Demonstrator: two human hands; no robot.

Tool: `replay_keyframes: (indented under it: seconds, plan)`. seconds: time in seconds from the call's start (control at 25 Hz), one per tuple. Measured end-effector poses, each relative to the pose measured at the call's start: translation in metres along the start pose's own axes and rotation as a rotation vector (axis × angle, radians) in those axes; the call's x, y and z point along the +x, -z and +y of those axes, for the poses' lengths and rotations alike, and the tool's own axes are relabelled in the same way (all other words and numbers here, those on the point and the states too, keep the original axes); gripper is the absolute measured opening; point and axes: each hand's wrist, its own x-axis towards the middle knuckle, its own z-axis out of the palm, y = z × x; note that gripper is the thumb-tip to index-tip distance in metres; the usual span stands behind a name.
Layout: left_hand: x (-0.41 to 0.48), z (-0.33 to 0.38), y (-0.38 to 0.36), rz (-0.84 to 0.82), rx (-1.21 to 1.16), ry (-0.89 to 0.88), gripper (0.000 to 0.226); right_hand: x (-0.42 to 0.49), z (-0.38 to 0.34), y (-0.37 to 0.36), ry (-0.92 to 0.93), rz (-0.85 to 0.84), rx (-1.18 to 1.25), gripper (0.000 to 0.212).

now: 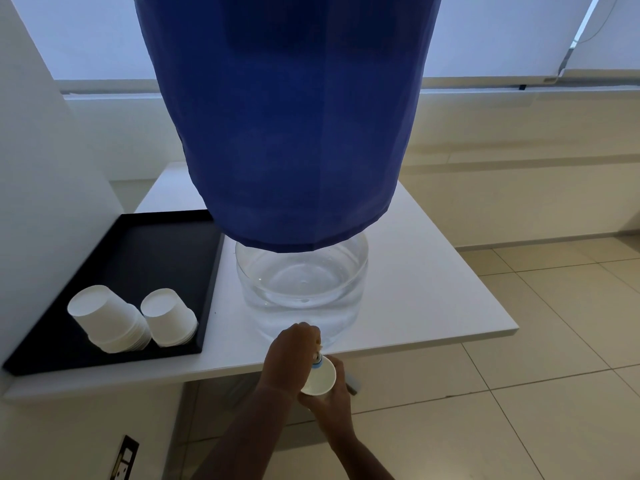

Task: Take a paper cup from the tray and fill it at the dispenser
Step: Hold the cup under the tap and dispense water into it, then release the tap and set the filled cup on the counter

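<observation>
A large water dispenser (301, 292) stands on a white surface (433, 271), its upper body wrapped in a blue cloth cover (287, 116) and its clear lower part showing water inside. At the front edge of the surface, the left hand (289, 355) is clenched around the small tap (317, 356) at the dispenser's base, fingers curled over it from above. Just below and beside it, the right hand (334, 398) grasps a white paper cup (320, 377) from underneath, holding it upright with its open mouth directly under the tap, out past the edge of the surface and above the tiled floor (519, 393). The blue tip of the tap sits at the cup's rim; whether water is flowing into it is too small to tell. To the left of the dispenser, a black tray (145, 251) lies on the surface against a white wall. Near the tray's front edge stand two stacks of upturned paper cups, bottoms up: a taller stack (107, 320) on the left, leaning slightly, and a shorter stack (169, 317) just beside it on the right. A wall socket plate (124, 459) shows at the lower left below the surface.
</observation>
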Motion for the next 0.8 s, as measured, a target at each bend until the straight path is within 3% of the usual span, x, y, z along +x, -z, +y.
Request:
replay_keyframes:
  seconds: [0.2,0.36,0.6,0.8]
  plan:
    - [-0.026,0.005,-0.010,-0.053,0.263,-0.188,0.024,0.000,0.003,0.002,-0.007,0.002,0.041,0.048]
    - [-0.049,0.007,-0.021,-0.057,0.377,-0.297,0.049,-0.002,0.007,0.002,0.002,0.004,0.018,0.039]
    - [-0.059,0.000,-0.034,-0.054,0.160,-0.074,0.033,-0.011,0.020,0.018,-0.068,-0.022,0.011,0.058]
    - [-0.067,0.005,-0.052,0.103,-0.088,0.028,0.021,-0.019,0.028,0.051,-0.101,0.041,-0.044,0.058]
